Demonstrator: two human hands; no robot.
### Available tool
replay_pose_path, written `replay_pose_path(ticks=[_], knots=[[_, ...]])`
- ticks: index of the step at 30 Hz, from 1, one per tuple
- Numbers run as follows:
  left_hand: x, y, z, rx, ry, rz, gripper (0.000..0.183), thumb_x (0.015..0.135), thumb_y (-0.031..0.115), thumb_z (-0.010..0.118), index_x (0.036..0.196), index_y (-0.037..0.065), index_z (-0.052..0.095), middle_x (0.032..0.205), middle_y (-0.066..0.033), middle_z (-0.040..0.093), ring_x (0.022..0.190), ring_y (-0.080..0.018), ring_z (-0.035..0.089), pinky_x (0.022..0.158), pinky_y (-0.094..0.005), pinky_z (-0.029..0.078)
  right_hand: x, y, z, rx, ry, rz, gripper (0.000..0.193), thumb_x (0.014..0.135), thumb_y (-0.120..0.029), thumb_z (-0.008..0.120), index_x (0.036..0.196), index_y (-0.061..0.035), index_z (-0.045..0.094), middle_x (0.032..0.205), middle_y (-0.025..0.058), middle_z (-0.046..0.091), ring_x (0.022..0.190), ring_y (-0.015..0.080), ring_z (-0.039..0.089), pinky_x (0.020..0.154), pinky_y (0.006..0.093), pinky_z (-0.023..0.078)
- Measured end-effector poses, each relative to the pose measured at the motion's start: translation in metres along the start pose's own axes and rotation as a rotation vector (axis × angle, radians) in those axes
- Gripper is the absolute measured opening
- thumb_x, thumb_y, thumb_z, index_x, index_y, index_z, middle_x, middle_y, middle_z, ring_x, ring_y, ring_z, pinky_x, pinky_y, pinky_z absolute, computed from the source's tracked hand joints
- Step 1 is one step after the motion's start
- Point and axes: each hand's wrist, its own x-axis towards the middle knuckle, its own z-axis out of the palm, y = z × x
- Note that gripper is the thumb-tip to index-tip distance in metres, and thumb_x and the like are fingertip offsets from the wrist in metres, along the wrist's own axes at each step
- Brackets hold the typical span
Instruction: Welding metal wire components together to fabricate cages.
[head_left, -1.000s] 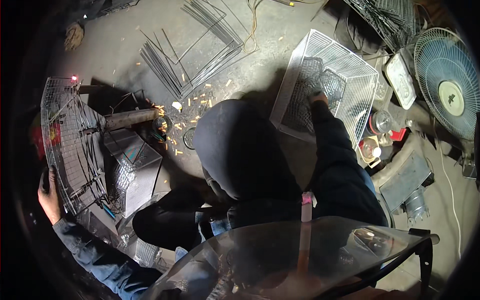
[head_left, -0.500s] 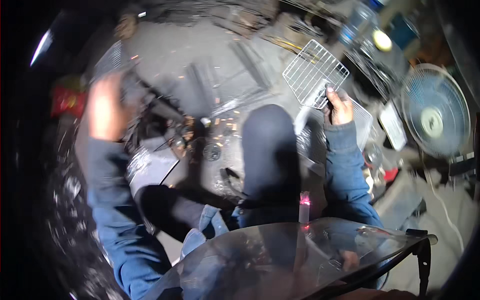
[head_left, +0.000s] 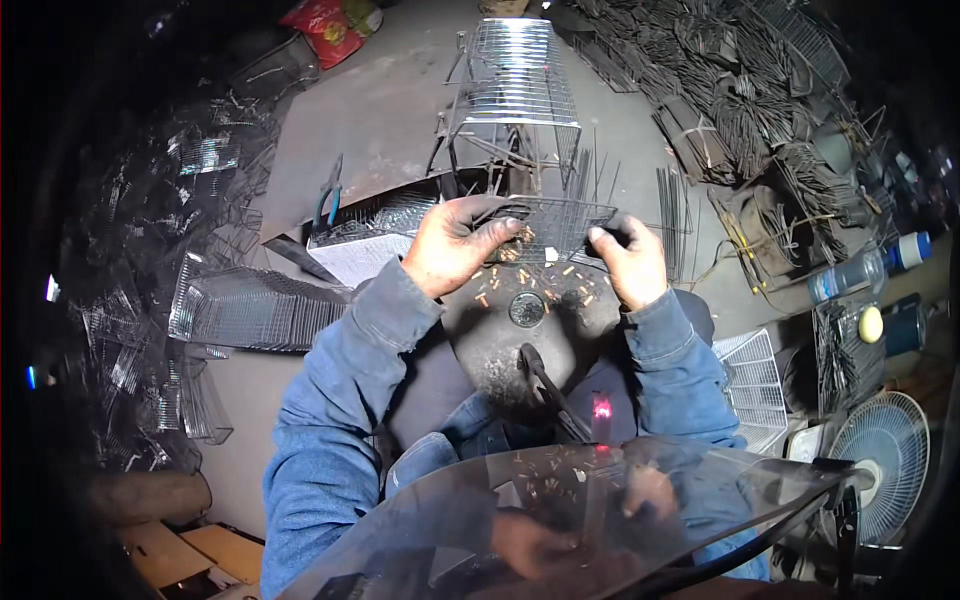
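Note:
Held in front of me between both hands is a dark wire grid panel [head_left: 560, 222]. My left hand [head_left: 445, 248] is closed on its left end, thumb along the near side. At the other end my right hand [head_left: 637, 262] pinches the panel's corner between thumb and fingers. Just beyond the panel, a frame of bars carries a stack of bright wire racks [head_left: 515, 75]. Under and nearer than the panel, several small orange-tan stubs [head_left: 525, 278] lie scattered around a small round dish [head_left: 526, 310].
Pliers [head_left: 328, 195] with blue handles rest by a box of wire pieces at left. Nested wire racks [head_left: 260, 310] lie nearby. Wire bundles [head_left: 740, 125] pile up at far right. A bottle [head_left: 848, 275] and a fan [head_left: 880, 455] stand right; a clear visor [head_left: 560, 500] crosses below.
My view has swung left. The wire grid in my right hand has come in front of me, and my left hand, earlier blurred at the left, now grips a wire grid panel too.

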Motion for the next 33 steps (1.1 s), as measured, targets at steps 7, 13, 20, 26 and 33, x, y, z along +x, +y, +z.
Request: replay_pose_path(ticks=[7,13,20,26,33], knots=[[0.064,0.014,-0.047,0.895,0.45,0.643,0.038,0.074,0.023,0.069,0.109,0.012,0.061,0.108,-0.0113,0.059,0.103,-0.0311,0.054,0.09,-0.0412,0.042,0.06,-0.052,0.018,-0.286,0.294,-0.349,0.017,0.079,-0.016,0.064,0.089,-0.0022,0.066,0.071,0.0139,0.064,0.062,0.0198,0.063,0.06,0.0304,0.049],[0.076,-0.008,-0.043,0.731,0.264,0.421,0.064,0.071,0.013,0.071,0.129,0.022,0.046,0.106,-0.0086,0.061,0.098,-0.0281,0.059,0.086,-0.0362,0.049,0.072,-0.037,0.032,-0.302,0.28,-0.144,0.018,0.08,-0.012,0.067,0.091,0.0013,0.067,0.076,0.0088,0.068,0.069,0.0102,0.063,0.065,0.0239,0.05],[0.08,-0.021,-0.041,0.859,0.335,0.602,0.051,0.071,0.012,0.07,0.119,0.02,0.055,0.113,-0.0047,0.06,0.102,-0.026,0.058,0.088,-0.0371,0.048,0.081,-0.029,0.028,-0.382,0.282,-0.328,0.02,0.079,-0.013,0.068,0.094,0.0002,0.067,0.078,0.0091,0.068,0.07,0.0108,0.063,0.066,0.0249,0.051],[0.087,-0.016,-0.038,0.988,0.248,0.582,0.05,0.074,0.014,0.07,0.121,0.015,0.055,0.121,-0.0084,0.057,0.114,-0.0274,0.053,0.098,-0.0413,0.042,0.089,-0.03,0.017,-0.498,0.266,-0.402,0.02,0.079,-0.018,0.069,0.09,-0.0012,0.067,0.08,0.0137,0.067,0.071,0.0205,0.066,0.066,0.029,0.051],[0.076,-0.012,-0.033,1.07,0.219,0.553,0.04,0.076,0.021,0.069,0.113,0.01,0.059,0.122,-0.0103,0.055,0.117,-0.0297,0.049,0.099,-0.0429,0.039,0.069,-0.014,0.034,-0.414,0.317,-0.459,0.011,0.081,-0.013,0.065,0.087,-0.0043,0.065,0.076,0.0143,0.064,0.069,0.0291,0.064,0.062,0.0332,0.05]])
